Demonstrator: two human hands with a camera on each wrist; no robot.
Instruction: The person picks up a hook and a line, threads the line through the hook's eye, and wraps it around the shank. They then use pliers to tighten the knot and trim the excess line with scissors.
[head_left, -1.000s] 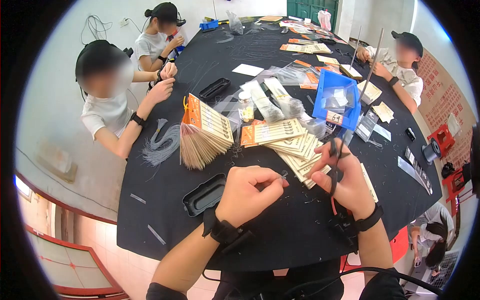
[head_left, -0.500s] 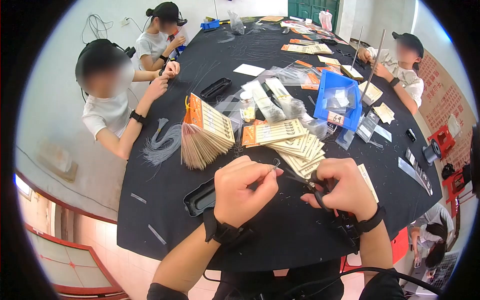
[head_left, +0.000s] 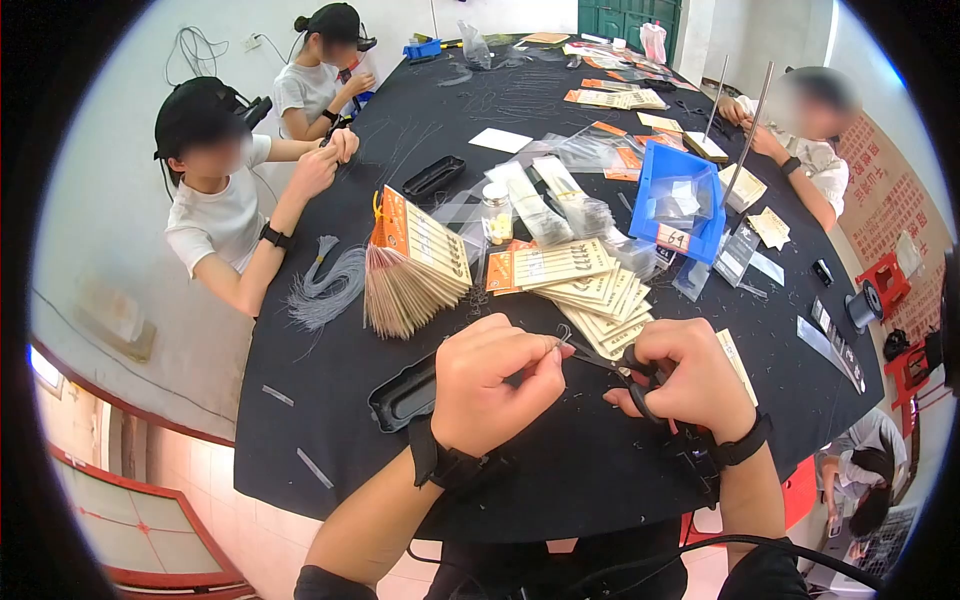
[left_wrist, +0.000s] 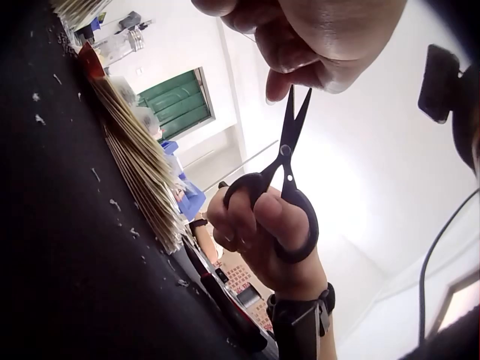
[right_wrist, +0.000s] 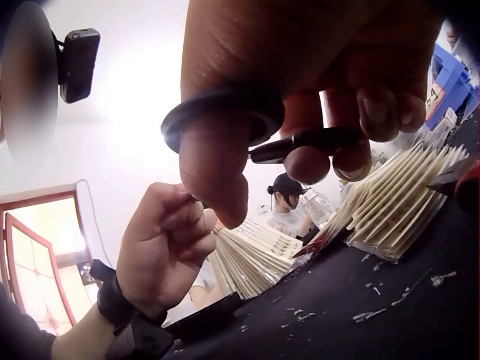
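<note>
My left hand (head_left: 495, 385) pinches a small hook (head_left: 566, 333) between thumb and forefinger, its bend standing up above the fingertips. My right hand (head_left: 690, 375) holds black scissors (left_wrist: 285, 150), thumb through one loop and fingers at the other. The blades are parted a little, their tips right at the left fingertips in the left wrist view. Just beyond the hands lies a spread stack of cream cards (head_left: 600, 315). Left of it stands a fanned bundle of cards (head_left: 415, 270) with an orange header. A black tray (head_left: 392, 405) is partly hidden behind the left hand.
A bundle of grey line (head_left: 328, 290) lies left. Behind the cards are a clear jar (head_left: 495, 215), plastic bags and a numbered blue bin (head_left: 650, 185). A red-and-black-handled tool (left_wrist: 232, 315) lies near the right hand. Other people work around the table.
The right hand has turned and brought the scissors leftward, tips now up to the left fingertips. The left hand has rolled slightly, still pinching the hook.
</note>
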